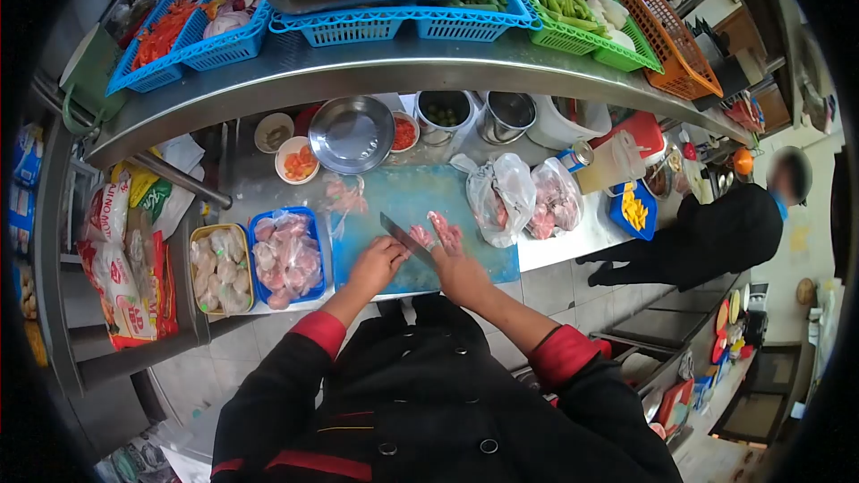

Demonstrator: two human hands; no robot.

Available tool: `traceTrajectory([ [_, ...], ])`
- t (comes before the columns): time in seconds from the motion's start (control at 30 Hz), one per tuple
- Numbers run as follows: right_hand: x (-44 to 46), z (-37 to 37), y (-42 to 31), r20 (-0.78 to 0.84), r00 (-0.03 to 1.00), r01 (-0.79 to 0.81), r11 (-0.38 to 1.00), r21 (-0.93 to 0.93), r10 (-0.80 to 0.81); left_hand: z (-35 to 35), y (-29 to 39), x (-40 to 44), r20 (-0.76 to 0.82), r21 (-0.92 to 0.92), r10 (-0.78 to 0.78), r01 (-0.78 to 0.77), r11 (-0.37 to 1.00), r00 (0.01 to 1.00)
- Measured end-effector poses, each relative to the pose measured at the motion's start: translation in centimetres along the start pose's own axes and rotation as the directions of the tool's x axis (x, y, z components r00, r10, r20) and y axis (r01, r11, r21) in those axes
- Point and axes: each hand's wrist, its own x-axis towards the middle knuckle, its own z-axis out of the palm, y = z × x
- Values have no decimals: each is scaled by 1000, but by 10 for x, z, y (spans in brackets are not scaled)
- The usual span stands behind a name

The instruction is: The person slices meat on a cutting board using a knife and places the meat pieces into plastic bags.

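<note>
Kitchen, tiled floor [532, 291]; metal shelf [358, 76] above the work counter [550, 253], stacked with vegetables in a blue basket [353, 31] and a green basket [617, 55]. Off to the right, a second person [729, 237] in dark clothes, well apart from the counter.

Blue-green cutting board [407, 192] in front of the wearer. Raw pink meat [445, 231] lies on it, in pieces beside and beyond the blade, close to the right hand [459, 277]. That hand is closed around the handle of a knife [398, 231] — handle mostly hidden, blade slanting up and left over the board.

Left hand [380, 261]: at the near side of the blade, fingers bent, tips low over the board. Cannot tell whether they pinch a piece of meat.

Left of the board, a blue tub [324, 259] with bagged meat; next to it a yellow-rimmed tub [193, 268] with paler bagged pieces. Just right of the board's far part — two clear plastic bags [499, 201], side by side, pink meat showing through. Behind the board, a round steel bowl [351, 132].
</note>
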Motion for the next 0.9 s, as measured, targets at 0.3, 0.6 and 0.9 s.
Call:
traceTrajectory([
  [0.3, -13, 51, -19, 520, 805, -410, 901, 138, 287, -3, 9, 9, -5, 66, 37, -36, 997, 999],
  [0.6, -22, 42, 8, 42, 999, 13, 1000, -14, -12, -3, 5, 2, -14, 16, 10, -9, 1000, 1000],
  [0.9, 1, 70, -20, 534, 790, -540, 756, 371, 302, 4, -3, 4, -88, 69, 86, -81, 994, 992],
])
